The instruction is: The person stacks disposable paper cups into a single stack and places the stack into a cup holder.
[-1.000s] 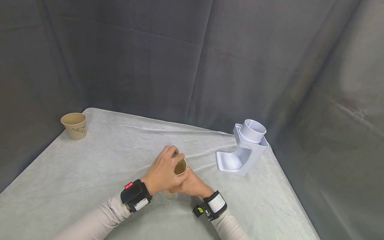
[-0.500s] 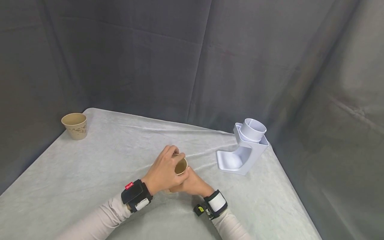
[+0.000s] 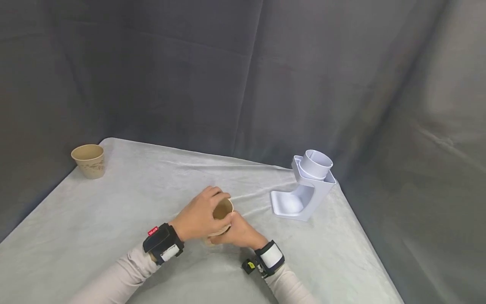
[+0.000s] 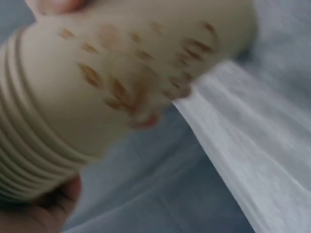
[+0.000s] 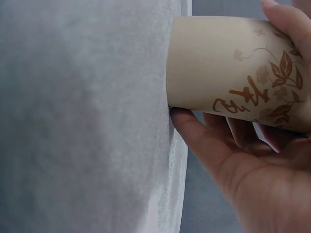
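Near the middle of the table, both hands are on a stack of tan paper cups (image 5: 209,63) printed with brown leaves and lettering. My left hand (image 3: 199,215) grips the top paper cup (image 3: 223,208) by its upper part, its mouth tilted toward the head camera. Below that cup, several stacked rims (image 4: 34,141) show. My right hand (image 3: 240,231) holds the stack from the right, fingers wrapped around its side. The left wrist view is blurred, with fingertips (image 4: 63,194) at its lower left beside the rims.
A tan cup (image 3: 89,162) stands upright at the table's far left corner. On the right is a white stand (image 3: 309,198) with a ring-shaped holder (image 3: 316,164) on top. Grey cloth covers the table (image 3: 159,169), and dark curtains (image 3: 190,84) surround it.
My left hand has drawn the top cup partly up from the stack, so rims below it now show. My right hand keeps its hold. The head view has shifted slightly.
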A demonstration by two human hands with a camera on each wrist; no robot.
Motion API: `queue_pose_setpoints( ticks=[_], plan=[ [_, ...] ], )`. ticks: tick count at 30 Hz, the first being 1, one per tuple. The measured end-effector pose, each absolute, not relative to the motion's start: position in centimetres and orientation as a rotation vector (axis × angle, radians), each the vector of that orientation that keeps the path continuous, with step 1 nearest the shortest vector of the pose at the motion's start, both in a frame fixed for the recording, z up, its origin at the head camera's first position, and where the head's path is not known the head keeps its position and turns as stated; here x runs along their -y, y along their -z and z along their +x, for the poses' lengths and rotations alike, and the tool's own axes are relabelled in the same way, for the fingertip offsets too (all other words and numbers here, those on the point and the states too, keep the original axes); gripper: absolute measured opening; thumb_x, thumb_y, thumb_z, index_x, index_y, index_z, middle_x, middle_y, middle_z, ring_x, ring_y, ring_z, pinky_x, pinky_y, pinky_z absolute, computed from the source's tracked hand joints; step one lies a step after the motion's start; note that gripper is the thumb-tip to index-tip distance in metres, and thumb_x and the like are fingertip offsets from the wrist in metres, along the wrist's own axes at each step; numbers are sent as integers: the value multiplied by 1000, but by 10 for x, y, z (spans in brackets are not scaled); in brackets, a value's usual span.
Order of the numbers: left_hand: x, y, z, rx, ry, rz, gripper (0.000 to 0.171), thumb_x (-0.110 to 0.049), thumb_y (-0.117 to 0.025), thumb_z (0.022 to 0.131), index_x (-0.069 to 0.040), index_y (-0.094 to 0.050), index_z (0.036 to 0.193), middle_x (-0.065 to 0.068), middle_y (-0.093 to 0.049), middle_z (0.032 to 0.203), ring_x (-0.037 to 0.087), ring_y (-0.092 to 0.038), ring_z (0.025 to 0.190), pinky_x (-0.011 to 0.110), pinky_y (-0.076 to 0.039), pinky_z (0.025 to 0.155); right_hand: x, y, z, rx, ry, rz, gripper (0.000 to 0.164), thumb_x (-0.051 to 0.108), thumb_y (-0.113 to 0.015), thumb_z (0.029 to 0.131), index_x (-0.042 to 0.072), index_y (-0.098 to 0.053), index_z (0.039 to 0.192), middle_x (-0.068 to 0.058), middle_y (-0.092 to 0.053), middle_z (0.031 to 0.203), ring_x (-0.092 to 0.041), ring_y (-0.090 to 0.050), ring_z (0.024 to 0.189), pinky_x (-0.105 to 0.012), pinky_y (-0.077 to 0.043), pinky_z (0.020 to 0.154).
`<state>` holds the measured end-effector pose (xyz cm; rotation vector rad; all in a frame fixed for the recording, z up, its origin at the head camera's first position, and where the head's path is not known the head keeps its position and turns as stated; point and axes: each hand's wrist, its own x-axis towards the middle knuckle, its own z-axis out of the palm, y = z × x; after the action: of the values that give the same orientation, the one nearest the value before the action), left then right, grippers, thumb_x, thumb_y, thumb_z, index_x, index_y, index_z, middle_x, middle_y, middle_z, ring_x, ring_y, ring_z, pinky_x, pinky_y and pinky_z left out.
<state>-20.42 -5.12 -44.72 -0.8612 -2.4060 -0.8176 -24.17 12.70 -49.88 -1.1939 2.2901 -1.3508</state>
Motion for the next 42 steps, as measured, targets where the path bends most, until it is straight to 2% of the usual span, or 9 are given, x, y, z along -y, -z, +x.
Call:
queue_pose_setpoints(
  ticks=[2, 5, 9, 17, 22, 26, 30, 37, 42],
  plan=[
    [59, 450, -207, 2387, 867, -883, 39, -35, -67, 93, -8, -69, 120, 3, -64, 114, 18, -60, 108, 36, -55, 87, -124, 500, -241, -2233, 1398, -1175, 58, 4, -88, 74, 6, -61, 125, -7, -69, 117, -8, -66, 99, -29, -55, 89],
    [74, 454, -215, 2327, 888, -894, 33, -33, -64, 96, -10, -70, 118, 2, -65, 116, 19, -62, 111, 40, -54, 92, -122, 505, -243, -2214, 1430, -1186, 71, 5, -90, 73, 10, -54, 134, -7, -67, 122, -11, -66, 105, -32, -54, 95],
    [104, 452, -233, 2260, 801, -844, 31, -28, -65, 95, -8, -69, 118, 6, -67, 117, 24, -64, 113, 46, -52, 96, -121, 507, -245, -2239, 1452, -1211, 82, 7, -93, 69, 14, -50, 139, -6, -65, 125, -14, -64, 113, -34, -50, 103],
    [190, 442, -275, 2285, 517, -603, 37, -16, -69, 88, 3, -65, 119, 18, -65, 111, 38, -62, 105, 53, -50, 91, -124, 505, -244, -2227, 1480, -1183, 83, 5, -93, 66, 16, -52, 138, -3, -66, 124, -13, -64, 113, -34, -48, 105],
    [239, 439, -294, 2342, 451, -390, 35, -10, -68, 86, 5, -65, 117, 23, -62, 109, 42, -58, 104, 57, -47, 88, -126, 504, -243, -2222, 1499, -1162, 84, 3, -93, 66, 15, -52, 138, -3, -66, 124, -14, -64, 114, -35, -48, 105],
    [272, 439, -302, 2422, 411, -263, 36, -11, -65, 86, 10, -63, 116, 29, -57, 112, 49, -51, 110, 63, -41, 93, -127, 503, -243, -2232, 1476, -1174, 83, 3, -93, 66, 16, -52, 138, -4, -65, 125, -15, -64, 114, -35, -48, 105],
    [299, 441, -305, 2515, 439, -107, 43, -12, -63, 86, 13, -58, 121, 36, -49, 123, 57, -39, 122, 69, -30, 101, -126, 502, -244, -2227, 1464, -1188, 83, 5, -93, 67, 16, -52, 138, -4, -65, 125, -15, -64, 114, -35, -49, 104],
    [339, 452, -301, 2566, 526, 174, 70, -20, -65, 87, 10, -38, 144, 42, -27, 143, 66, -22, 131, 76, -14, 101, -125, 503, -243, -2208, 1478, -1194, 85, 6, -94, 67, 17, -51, 138, -3, -65, 125, -15, -64, 114, -35, -48, 105],
    [350, 461, -305, 2583, 529, 236, 77, -27, -62, 88, 7, -31, 150, 42, -20, 150, 65, -11, 139, 76, -9, 104, -130, 501, -244, -2197, 1501, -1194, 85, 4, -94, 66, 17, -51, 138, -5, -64, 125, -17, -64, 114, -36, -48, 105]
  ],
)
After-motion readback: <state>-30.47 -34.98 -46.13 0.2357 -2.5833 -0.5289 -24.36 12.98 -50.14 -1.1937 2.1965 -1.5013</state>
